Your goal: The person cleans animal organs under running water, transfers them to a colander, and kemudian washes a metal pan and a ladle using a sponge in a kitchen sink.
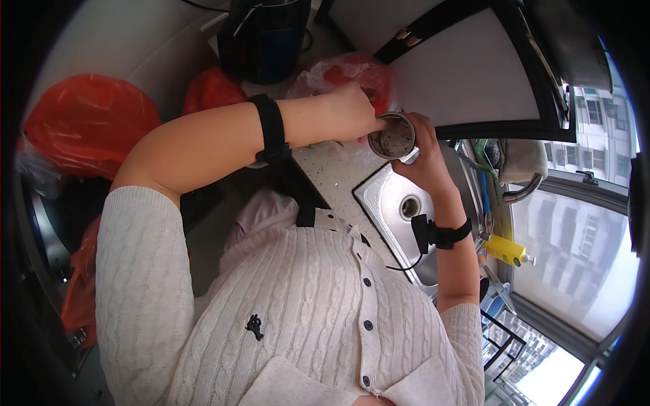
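Note:
My right hand (424, 157) holds a small round metal cup (393, 144) from its right side, thumb near me and fingers round the far side. The cup's mouth faces the camera, and a grey-brown speckled layer shows inside it. My left hand (350, 112) reaches across from the left with its fingers curled and one digit inside the cup's rim. Whether that hand pinches anything is hidden. Just beyond the hands lies a clear and red plastic bag (363, 71) on the speckled countertop (330, 175). Below the cup is the stainless steel sink (386, 198).
A black appliance (269, 45) stands at the back. Red plastic bags (94, 122) bulge at left. A black-framed cabinet door (467, 71) juts out near my right hand. The faucet (523, 190) and a yellow bottle (505, 249) are right of the sink, by the window.

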The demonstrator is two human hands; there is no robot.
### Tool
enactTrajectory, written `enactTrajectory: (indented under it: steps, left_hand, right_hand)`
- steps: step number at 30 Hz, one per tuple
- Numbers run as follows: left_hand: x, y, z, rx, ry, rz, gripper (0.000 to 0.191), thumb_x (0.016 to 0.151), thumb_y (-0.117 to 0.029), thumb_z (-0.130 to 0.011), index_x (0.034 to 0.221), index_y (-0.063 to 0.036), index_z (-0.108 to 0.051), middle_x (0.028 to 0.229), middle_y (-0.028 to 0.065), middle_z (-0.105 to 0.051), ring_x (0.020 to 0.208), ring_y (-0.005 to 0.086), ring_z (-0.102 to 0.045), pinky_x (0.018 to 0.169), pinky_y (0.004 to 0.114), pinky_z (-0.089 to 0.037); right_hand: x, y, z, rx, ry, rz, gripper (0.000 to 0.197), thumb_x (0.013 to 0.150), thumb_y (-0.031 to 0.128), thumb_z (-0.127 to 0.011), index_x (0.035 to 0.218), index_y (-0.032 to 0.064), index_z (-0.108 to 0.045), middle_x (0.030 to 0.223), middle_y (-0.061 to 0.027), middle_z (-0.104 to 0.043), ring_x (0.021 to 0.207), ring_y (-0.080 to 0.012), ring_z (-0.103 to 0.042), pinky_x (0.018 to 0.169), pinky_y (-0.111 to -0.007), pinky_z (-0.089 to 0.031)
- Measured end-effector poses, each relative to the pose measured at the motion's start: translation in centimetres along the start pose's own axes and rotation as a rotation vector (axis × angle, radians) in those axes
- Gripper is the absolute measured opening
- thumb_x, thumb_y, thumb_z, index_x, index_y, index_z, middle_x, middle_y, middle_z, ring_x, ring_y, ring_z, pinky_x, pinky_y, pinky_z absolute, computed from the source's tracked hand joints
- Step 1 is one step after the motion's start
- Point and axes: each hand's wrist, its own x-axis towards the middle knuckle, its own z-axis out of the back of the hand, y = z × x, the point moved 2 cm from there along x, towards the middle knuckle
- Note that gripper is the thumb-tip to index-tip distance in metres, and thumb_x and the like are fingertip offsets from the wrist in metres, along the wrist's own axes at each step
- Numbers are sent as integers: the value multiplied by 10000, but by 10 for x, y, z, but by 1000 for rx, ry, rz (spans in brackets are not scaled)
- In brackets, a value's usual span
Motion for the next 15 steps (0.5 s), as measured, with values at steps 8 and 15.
enactTrajectory:
  steps: [8, 15]
  left_hand:
    - [-6, -3, 5, -79, 30, 17, 537, 749, -127, -555, 1265, -180, -416, 1039, 136, -565, 977, 276, -552, 739, 390, -488]
    - [-2, -8, -18, -597, 87, -49, 551, 745, -115, -565, 1264, -103, -380, 857, 160, -604, 870, 279, -593, 731, 399, -478]
  right_hand:
    - [-2, -1, -3, -103, -36, -1, 723, 522, 30, -692, 1181, 41, -396, 1154, -157, -407, 1048, -357, -463, 848, -382, -447]
    - [-1, 7, -8, -178, -100, -8, 709, 498, 10, -679, 1154, 65, -416, 1139, -157, -417, 1037, -363, -467, 823, -395, -455]
